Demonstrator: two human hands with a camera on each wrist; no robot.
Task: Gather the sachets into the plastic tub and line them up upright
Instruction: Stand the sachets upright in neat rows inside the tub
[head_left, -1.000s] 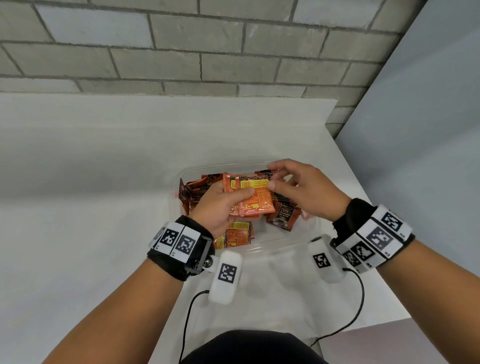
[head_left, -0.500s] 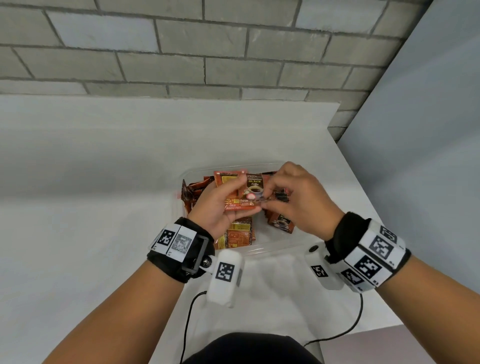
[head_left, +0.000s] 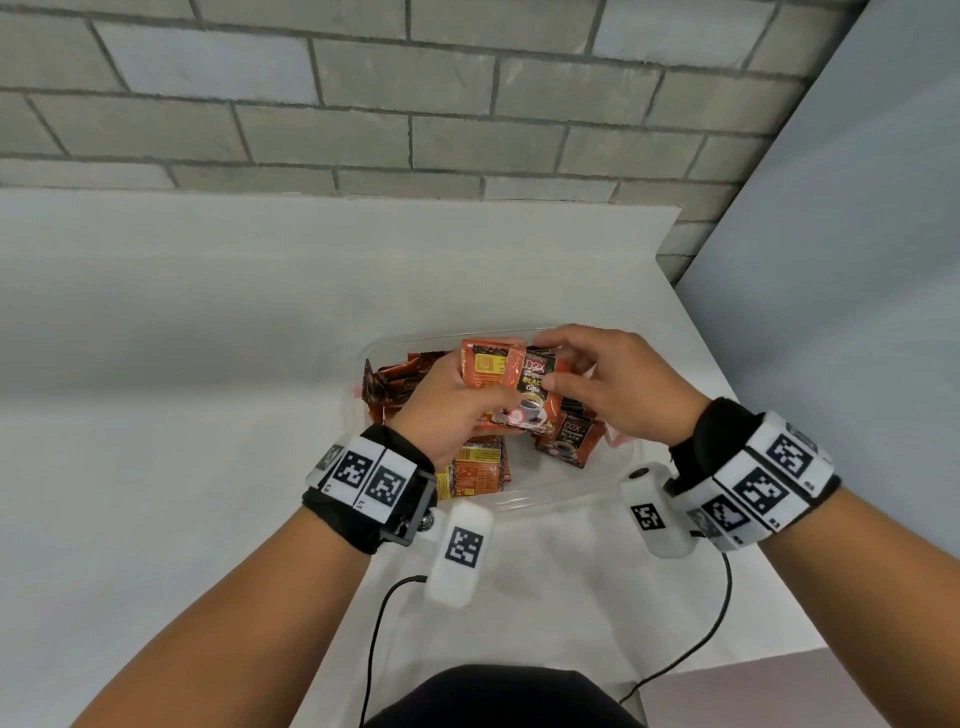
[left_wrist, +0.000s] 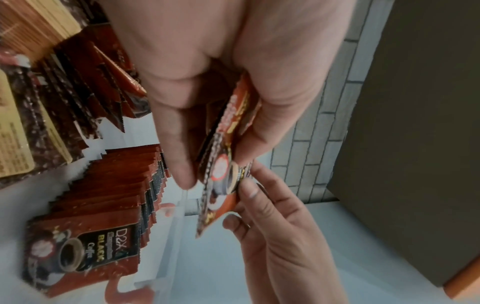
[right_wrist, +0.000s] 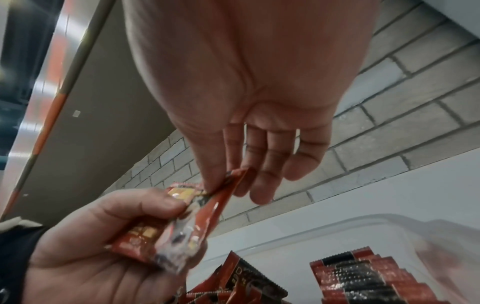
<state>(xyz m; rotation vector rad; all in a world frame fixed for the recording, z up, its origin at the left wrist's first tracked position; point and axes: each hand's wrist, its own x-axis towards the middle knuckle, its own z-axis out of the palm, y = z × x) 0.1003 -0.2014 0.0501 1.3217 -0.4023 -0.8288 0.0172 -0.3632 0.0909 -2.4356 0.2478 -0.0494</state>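
The clear plastic tub (head_left: 545, 496) sits on the white table and holds red-brown coffee sachets. My left hand (head_left: 483, 400) hovers over it and grips a few sachets (head_left: 488, 366), thumb on top. The front one (head_left: 532, 397) shows its dark coffee-cup face. My right hand (head_left: 545, 364) pinches that sachet's right edge between thumb and forefinger; the right wrist view shows the pinched sachet corner (right_wrist: 233, 179). A row of upright sachets (left_wrist: 116, 185) stands in the tub, with loose leaning sachets (head_left: 400, 384) at its left.
A grey brick wall (head_left: 415, 104) runs behind the table and a grey panel (head_left: 857, 312) closes the right side. The table's right edge (head_left: 727, 395) lies close to the tub. Two camera cables (head_left: 374, 623) trail toward my body.
A sachet with its dark coffee-cup face now lies in front of the orange-backed one in my left hand. My right hand has shifted from the top edge to its right edge.
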